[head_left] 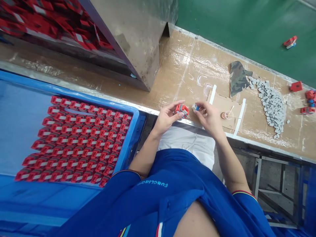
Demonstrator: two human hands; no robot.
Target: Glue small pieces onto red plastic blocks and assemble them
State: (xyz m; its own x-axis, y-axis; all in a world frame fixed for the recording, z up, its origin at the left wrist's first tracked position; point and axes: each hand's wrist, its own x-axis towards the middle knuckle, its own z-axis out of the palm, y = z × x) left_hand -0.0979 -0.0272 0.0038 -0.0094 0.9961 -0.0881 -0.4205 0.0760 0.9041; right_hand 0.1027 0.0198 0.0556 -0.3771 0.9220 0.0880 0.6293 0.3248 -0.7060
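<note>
My left hand (168, 117) is closed around a red plastic part (182, 111) with grey and white areas, held above the table's near edge. Just to its right, my right hand (209, 117) pinches a small blue and pale piece (195, 107) between thumb and fingers; its exact kind is too small to make out. A narrow gap separates the two pieces. To the right of my right hand, a small round pot (224, 115) with thin sticks sits on a cardboard sheet (217, 102) edged with white strips.
A pile of small grey pieces (271, 102) and a camouflage cloth (238, 79) lie on the table at right. Several red parts (296, 86) sit beyond. At left, a blue tray (22, 98) holds rows of red parts. A metal-sided bin (138, 39) stands behind.
</note>
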